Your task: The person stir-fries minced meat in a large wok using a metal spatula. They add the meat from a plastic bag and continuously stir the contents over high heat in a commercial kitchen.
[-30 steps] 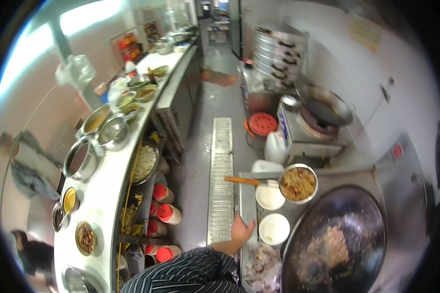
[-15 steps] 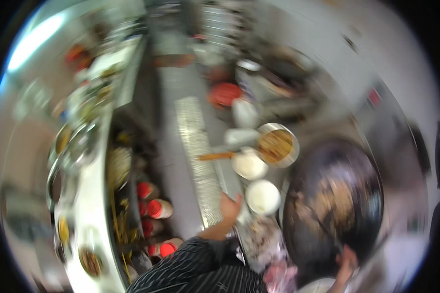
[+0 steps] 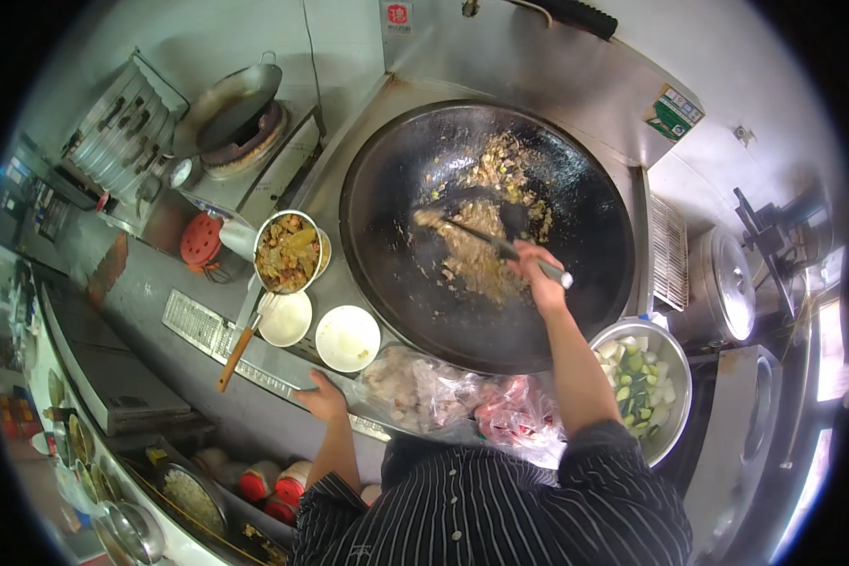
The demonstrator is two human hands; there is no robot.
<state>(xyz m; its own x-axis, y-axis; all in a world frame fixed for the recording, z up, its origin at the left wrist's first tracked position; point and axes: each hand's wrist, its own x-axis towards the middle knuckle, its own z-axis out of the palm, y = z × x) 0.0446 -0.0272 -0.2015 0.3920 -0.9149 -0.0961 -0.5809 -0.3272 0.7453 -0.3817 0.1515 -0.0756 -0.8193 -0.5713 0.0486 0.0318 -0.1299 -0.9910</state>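
Note:
My right hand is wrapped round the grey handle of a long-handled wok spatula. The tool reaches leftward over a large black wok, its head at the edge of the chopped food, perhaps minced meat. Bits of yellow and green lie among the browned pieces up the far wall, and some steam rises. My left hand hovers empty with fingers apart over the counter's front edge. Closest to it are a white bowl and a wooden-handled tool.
Plastic bags of raw meat lie between me and the wok. At right stands a metal basin of cut green and white vegetables. A pot of brown-yellow food, another white bowl and a red strainer sit left.
My view has swung to the right, bringing the wok to the middle. My right hand still grips the spatula, now held over the wok. The left hand remains empty near the bowls.

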